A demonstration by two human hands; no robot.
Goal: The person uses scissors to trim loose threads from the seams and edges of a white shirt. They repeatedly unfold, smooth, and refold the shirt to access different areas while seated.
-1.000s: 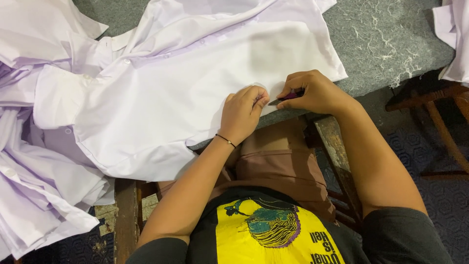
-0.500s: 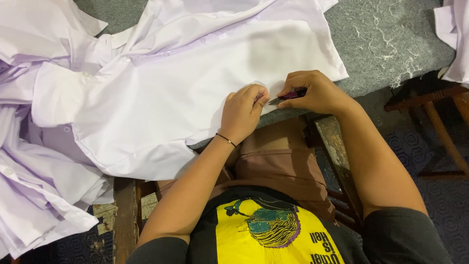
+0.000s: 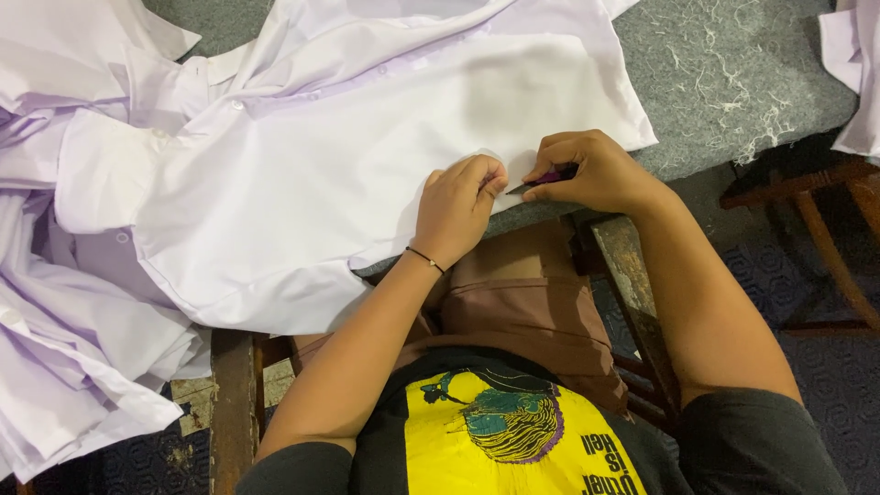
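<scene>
A white shirt [image 3: 367, 174] lies spread across the grey felt-covered table [image 3: 733, 73], its lower hem at the near edge. The left hand [image 3: 458, 206] pinches that hem, fingers closed on the cloth, while the right hand [image 3: 591, 170] is clamped round a small purple-handled cutter [image 3: 541, 181] — tip at the hem. Loose threads [image 3: 742, 101] litter the felt; more white shirts [image 3: 64, 367] are heaped left — trimming seems well under way, not finished.

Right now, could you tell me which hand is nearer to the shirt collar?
Left. The left hand pinches the white shirt's hem, closer to the collar; the right hand sits further away.
</scene>
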